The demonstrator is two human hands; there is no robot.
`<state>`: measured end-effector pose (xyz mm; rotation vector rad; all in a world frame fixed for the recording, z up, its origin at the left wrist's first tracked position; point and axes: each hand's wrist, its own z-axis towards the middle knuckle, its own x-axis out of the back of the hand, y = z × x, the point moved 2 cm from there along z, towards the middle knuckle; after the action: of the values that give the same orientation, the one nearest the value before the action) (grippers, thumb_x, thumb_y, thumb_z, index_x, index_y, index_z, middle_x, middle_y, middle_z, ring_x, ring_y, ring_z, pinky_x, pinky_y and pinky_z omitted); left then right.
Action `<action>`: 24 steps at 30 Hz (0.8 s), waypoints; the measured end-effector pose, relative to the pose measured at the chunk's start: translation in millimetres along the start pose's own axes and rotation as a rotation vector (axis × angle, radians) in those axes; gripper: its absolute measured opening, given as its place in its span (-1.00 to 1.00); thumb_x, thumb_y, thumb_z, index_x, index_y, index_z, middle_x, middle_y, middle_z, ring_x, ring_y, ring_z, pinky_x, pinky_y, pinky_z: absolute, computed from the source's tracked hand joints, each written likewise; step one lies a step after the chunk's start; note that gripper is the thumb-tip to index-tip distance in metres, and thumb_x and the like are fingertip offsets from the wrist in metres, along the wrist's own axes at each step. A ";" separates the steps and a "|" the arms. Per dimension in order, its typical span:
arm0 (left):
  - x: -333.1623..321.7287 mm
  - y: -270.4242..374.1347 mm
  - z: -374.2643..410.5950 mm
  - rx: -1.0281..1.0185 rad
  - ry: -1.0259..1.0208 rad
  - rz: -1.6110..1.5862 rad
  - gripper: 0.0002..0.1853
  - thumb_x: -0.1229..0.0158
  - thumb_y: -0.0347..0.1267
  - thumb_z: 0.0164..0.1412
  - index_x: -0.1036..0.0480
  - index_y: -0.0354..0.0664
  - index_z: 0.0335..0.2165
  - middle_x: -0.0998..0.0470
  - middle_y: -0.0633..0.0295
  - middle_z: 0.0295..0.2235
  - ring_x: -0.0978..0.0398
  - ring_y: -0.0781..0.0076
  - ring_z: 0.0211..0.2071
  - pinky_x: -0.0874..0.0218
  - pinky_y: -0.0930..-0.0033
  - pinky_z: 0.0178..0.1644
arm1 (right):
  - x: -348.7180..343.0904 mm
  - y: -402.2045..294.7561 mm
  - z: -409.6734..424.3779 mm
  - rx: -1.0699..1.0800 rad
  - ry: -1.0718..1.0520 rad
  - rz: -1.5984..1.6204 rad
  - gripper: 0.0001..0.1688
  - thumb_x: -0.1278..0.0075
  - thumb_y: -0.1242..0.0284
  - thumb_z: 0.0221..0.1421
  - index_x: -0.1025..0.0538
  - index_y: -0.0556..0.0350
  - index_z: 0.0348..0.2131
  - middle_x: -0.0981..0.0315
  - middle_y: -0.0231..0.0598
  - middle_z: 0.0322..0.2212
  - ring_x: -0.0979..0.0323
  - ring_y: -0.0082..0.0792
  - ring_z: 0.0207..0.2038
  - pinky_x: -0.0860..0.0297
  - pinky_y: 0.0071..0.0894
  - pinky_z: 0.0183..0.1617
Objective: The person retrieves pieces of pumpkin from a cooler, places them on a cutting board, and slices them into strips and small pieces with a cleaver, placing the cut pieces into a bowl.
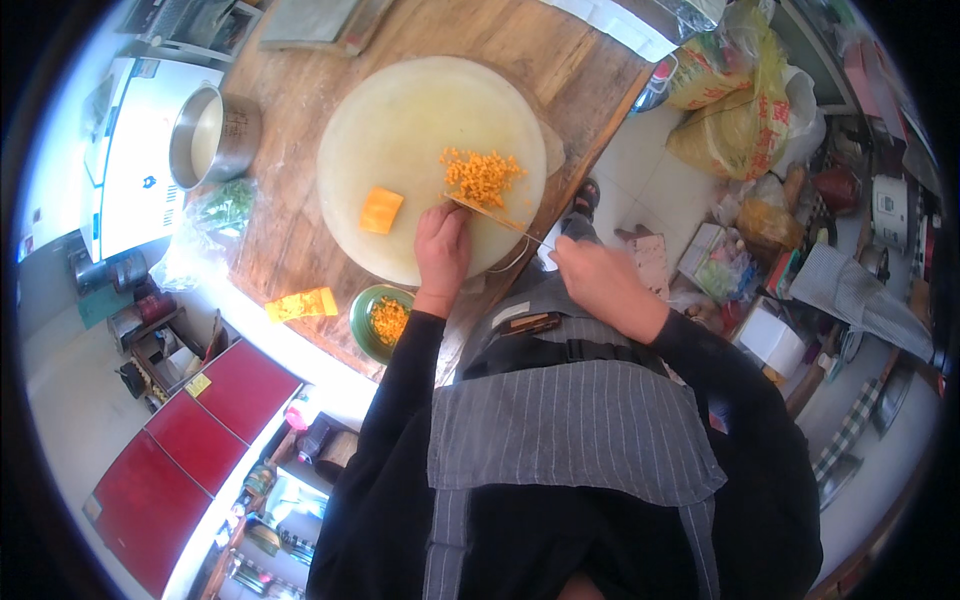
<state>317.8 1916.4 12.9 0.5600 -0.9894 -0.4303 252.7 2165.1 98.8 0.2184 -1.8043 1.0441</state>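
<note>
My right hand grips the handle of a kitchen knife, whose blade reaches left over a round pale cutting board. Bunched at the far end of the blade are the fingers of my left hand; whether they pinch anything is hidden. Finely diced orange vegetable lies in a loose heap just beyond the blade. A flat orange block of vegetable rests on the board to the left of my left hand. Beside my left forearm, a green bowl holds more orange dice.
The wooden table carries a steel pot at left, a plastic bag of greens and an orange packet-like piece near its edge. A grey slab lies at the back. Filled yellow sacks stand on the floor at right.
</note>
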 end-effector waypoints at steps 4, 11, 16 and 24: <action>-3.2 -4.6 -4.9 -0.020 0.002 0.031 -0.77 -0.24 -0.68 0.00 -0.61 -0.23 -0.32 -0.64 0.11 -0.23 -0.60 0.03 -0.19 -0.46 0.11 -0.09 | -1.9 -0.9 12.5 0.009 -0.001 0.016 -0.76 0.01 0.33 0.43 -0.39 0.12 -0.28 -0.54 0.04 -0.56 -0.58 0.18 -0.44 -0.46 0.16 -0.38; -5.5 -4.1 -6.4 -0.032 0.013 0.033 -0.77 -0.24 -0.68 -0.01 -0.61 -0.23 -0.33 -0.65 0.11 -0.23 -0.62 0.04 -0.18 -0.48 0.12 -0.10 | 9.9 2.6 0.8 0.004 -0.016 0.005 -0.76 0.00 0.33 0.43 -0.39 0.13 -0.28 -0.56 0.05 -0.54 -0.58 0.19 -0.44 -0.45 0.19 -0.37; -5.1 -0.8 -3.9 -0.043 0.009 0.039 -0.77 -0.24 -0.68 -0.01 -0.61 -0.23 -0.32 -0.66 0.11 -0.22 -0.62 0.04 -0.17 -0.49 0.12 -0.09 | 5.7 2.5 -2.4 -0.004 -0.023 0.032 -0.75 -0.01 0.33 0.43 -0.40 0.14 -0.28 -0.56 0.08 -0.53 -0.57 0.23 -0.41 -0.45 0.21 -0.35; 18.6 -7.7 -18.7 0.312 -0.006 -0.257 -0.80 -0.18 -0.66 0.24 -0.64 -0.30 -0.20 -0.70 0.08 -0.13 -0.65 0.11 -0.06 -0.46 0.26 0.07 | -1.1 14.5 0.8 0.008 0.057 0.072 -0.73 -0.02 0.30 0.42 -0.41 0.11 -0.30 -0.52 0.05 -0.53 -0.55 0.23 -0.44 -0.45 0.18 -0.37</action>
<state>342.4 1904.2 12.3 0.9742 -1.0009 -0.5086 244.4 2173.1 89.8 0.1282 -1.7674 1.0979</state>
